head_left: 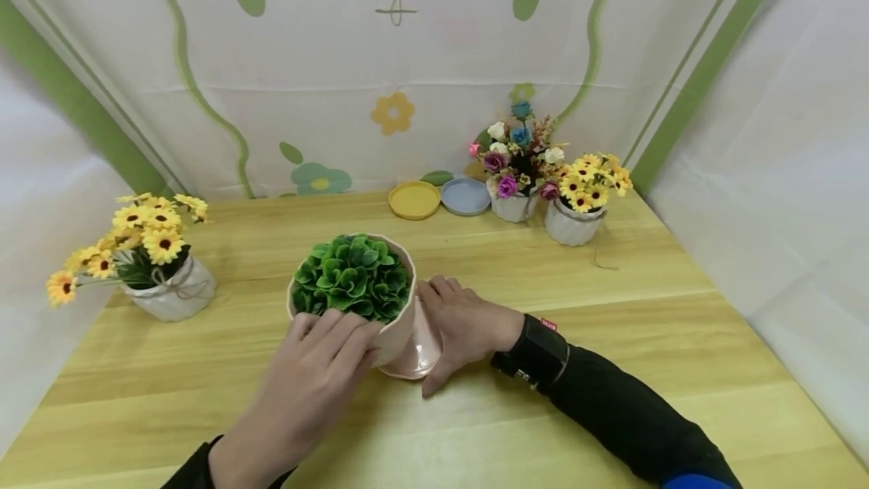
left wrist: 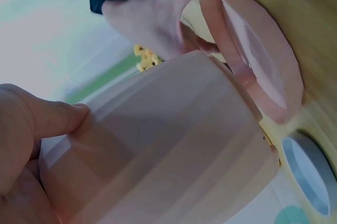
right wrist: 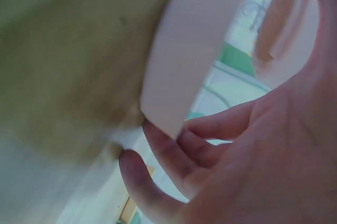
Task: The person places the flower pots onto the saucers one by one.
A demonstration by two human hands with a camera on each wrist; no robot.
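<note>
"What sits nearest?"

"The left hand [head_left: 308, 379]; its grip is closed on the rim of a pale pot [head_left: 399, 336], thumb against the outer wall; a leafy green plant [head_left: 353, 278] fills the pot."

"And where is that pot?"

"Just beside the pink saucer [head_left: 422, 349], partly in front of it; I can't tell whether they touch; the saucer is on the wooden surface [head_left: 509, 436]."

"The right hand [head_left: 468, 327]?"

"Its grip is spread wide, thumb and fingers curved round the saucer's edge."

"Beyond them?"

"Yellow flowers in a white pot [head_left: 178, 293] at left; farther off, a second yellow bunch [head_left: 591, 181] at right; then a yellow dish [head_left: 414, 200], a blue dish [head_left: 465, 195] and mixed flowers [head_left: 519, 153]; last, a printed cloth [head_left: 305, 96]."
</note>
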